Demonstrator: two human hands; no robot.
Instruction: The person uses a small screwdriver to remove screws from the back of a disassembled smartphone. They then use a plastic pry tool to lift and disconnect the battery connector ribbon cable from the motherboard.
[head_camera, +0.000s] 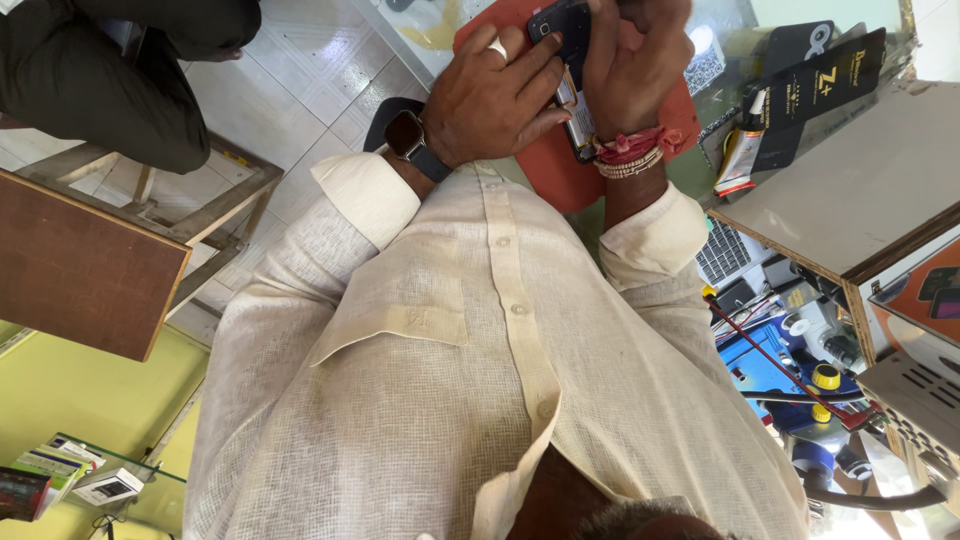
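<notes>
Both the left hand (495, 95) and right hand (630, 70) have fingers clamped on an opened smartphone (568, 75) above the orange mat (545, 165); a slipping grip could strain its exposed internals.

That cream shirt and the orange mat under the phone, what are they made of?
The cream button-up shirt looks like woven cotton or linen: an open, grainy weave shows and it creases softly. The orange work mat seems to be matte rubber or silicone, smooth and without shine, though I can't be sure. Both hands hold the dark opened phone above it.
</notes>
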